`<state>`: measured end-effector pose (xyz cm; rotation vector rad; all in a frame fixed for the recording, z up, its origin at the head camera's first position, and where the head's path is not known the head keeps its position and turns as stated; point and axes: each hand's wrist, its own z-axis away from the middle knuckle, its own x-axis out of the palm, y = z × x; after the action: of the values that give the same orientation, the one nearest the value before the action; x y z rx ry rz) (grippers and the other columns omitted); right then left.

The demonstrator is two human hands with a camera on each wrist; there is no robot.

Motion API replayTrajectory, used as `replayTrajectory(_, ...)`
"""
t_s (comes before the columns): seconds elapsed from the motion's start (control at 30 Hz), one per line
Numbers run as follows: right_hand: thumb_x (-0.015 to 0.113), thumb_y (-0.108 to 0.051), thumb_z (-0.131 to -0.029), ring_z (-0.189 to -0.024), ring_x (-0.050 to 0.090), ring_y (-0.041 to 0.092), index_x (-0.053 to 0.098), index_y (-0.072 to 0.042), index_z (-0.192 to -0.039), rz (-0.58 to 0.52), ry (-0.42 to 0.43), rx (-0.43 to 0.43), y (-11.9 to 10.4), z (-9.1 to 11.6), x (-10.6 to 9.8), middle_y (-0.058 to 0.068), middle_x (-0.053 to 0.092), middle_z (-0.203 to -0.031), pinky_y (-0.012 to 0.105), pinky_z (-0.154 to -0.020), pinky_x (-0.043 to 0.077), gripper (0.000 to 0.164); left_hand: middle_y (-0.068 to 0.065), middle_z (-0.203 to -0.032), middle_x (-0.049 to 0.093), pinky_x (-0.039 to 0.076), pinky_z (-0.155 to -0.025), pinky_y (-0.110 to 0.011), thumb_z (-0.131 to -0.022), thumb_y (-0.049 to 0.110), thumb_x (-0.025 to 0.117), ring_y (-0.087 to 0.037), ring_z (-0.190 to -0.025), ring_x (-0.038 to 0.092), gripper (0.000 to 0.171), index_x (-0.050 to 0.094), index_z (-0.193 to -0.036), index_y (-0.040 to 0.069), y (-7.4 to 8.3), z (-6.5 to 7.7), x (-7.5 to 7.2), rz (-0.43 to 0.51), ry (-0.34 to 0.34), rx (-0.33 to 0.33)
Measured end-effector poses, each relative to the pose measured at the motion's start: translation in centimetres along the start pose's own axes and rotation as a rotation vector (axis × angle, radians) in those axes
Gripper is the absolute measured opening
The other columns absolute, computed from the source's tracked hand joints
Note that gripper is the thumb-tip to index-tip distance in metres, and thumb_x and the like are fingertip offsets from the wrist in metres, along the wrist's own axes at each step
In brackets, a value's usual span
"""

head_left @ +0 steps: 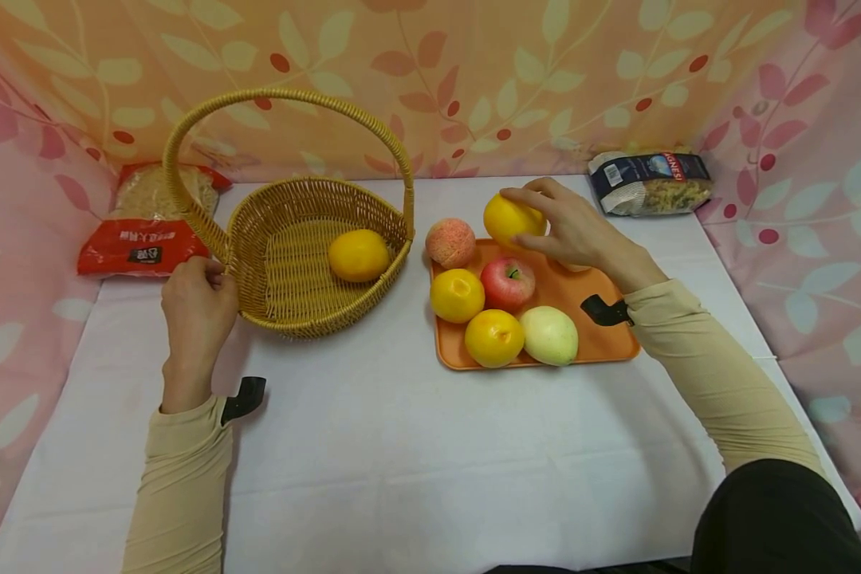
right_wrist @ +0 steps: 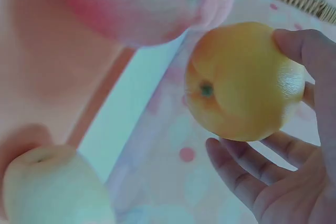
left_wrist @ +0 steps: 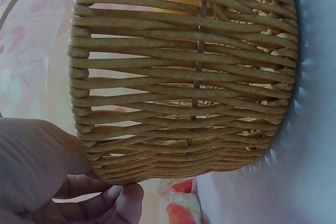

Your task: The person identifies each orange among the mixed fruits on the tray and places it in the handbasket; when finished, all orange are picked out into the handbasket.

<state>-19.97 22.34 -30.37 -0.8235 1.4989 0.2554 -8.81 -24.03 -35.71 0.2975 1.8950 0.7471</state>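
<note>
My left hand [head_left: 199, 307] pinches the left edge of a wicker basket [head_left: 316, 323], near the foot of its tall handle. In the left wrist view, the thumb and curled fingers meet at the rim of the woven wall [left_wrist: 184, 82]. One orange [head_left: 359, 256] lies inside the basket. My right hand [head_left: 570, 219] holds another orange [right_wrist: 241, 82] between thumb and fingers, above the far edge of an orange tray [head_left: 603, 339]. On the tray are a red apple [head_left: 508, 283], two oranges [head_left: 457, 296] and a pale green fruit [head_left: 549, 336]. A peach [head_left: 450, 243] sits at its far left corner.
A red bag of dry food [head_left: 143, 239] lies behind the basket's left side. At the back right is a dark pasta packet [head_left: 649, 183]. A pale fruit [right_wrist: 58, 187] is partly hidden under the right hand in the head view. Patterned curtains enclose the white table [head_left: 402, 446].
</note>
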Motion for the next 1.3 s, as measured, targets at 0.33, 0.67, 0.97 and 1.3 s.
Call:
replayTrajectory(0.33,0.076,-0.022,-0.083,-0.104,0.049,0.031,0.052,-0.015,-0.140,-0.066,0.146,-0.130,-3.9,-1.1,-0.4,0.020,0.049,-0.124,0.043,-0.084,0.044,0.062,-0.031,-0.095,0.061,0.038,-0.071,-0.038,-0.090,0.004,0.049,-0.043,-0.086,0.056,0.028,0.064,-0.103,-0.016,0.1,0.0,0.0,0.010,0.008,0.006)
replayTrajectory(0.67,0.073,-0.022,-0.083,-0.107,0.050,0.028,0.056,-0.017,-0.138,-0.138,0.176,-0.279,-8.3,-2.5,-0.2,0.018,0.050,-0.124,0.039,-0.083,0.042,0.057,-0.031,-0.095,0.061,0.038,-0.072,-0.040,-0.089,0.004,0.049,-0.044,-0.087,0.055,0.028,0.064,-0.102,-0.016,0.1,-0.1,0.0,0.010,0.012,0.011)
replayTrajectory(0.97,0.071,-0.030,-0.080,-0.109,0.049,0.023,0.056,-0.017,-0.136,-0.156,0.173,-0.429,-11.9,-4.7,1.5,0.012,0.054,-0.124,0.036,-0.090,0.042,0.060,-0.032,-0.092,0.061,0.037,-0.071,-0.041,-0.088,0.003,0.048,-0.045,-0.085,0.056,0.028,0.064,-0.101,-0.017,0.1,0.0,-0.1,0.016,0.027,0.024)
replayTrajectory(1.3,0.067,-0.036,-0.082,-0.121,0.048,0.022,0.054,-0.015,-0.136,-0.155,0.046,-0.399,-14.9,-7.0,4.0,0.008,0.052,-0.132,0.035,-0.103,0.040,0.060,-0.032,-0.094,0.060,0.037,-0.075,-0.044,-0.088,0.004,0.048,-0.045,-0.087,0.055,0.029,0.063,-0.101,-0.017,0.1,0.1,0.0,0.016,0.015,0.019)
